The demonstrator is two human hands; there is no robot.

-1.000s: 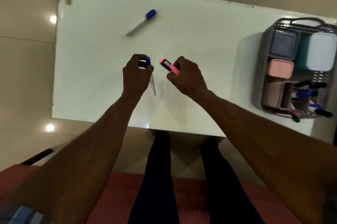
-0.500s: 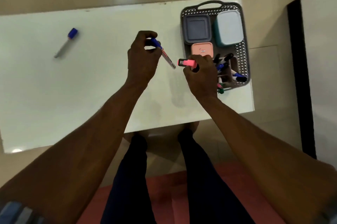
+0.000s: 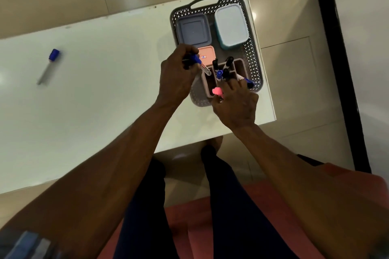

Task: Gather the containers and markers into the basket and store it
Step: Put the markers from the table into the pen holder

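Observation:
A grey perforated basket (image 3: 253, 52) stands at the right end of the white table (image 3: 101, 94). It holds a grey-lidded container (image 3: 193, 29), a pale blue one (image 3: 231, 25), a small pink one (image 3: 207, 55) and a pink organiser (image 3: 240, 67) with several markers. My left hand (image 3: 179, 75) is over the basket's left edge, shut on a blue-capped marker (image 3: 200, 64). My right hand (image 3: 236, 103) is at the basket's near edge, shut on a pink highlighter (image 3: 217, 91). Another blue-capped marker (image 3: 48, 66) lies on the table at far left.
The table's right edge (image 3: 271, 94) runs just past the basket, with tiled floor (image 3: 294, 69) beyond. A dark vertical strip (image 3: 341, 69) stands at the right. My legs and a red seat (image 3: 210, 227) are below the near table edge.
Both hands have carried their markers rightward to the basket; the pink highlighter now sits over the organiser's near end. My view has shifted toward the table's right end.

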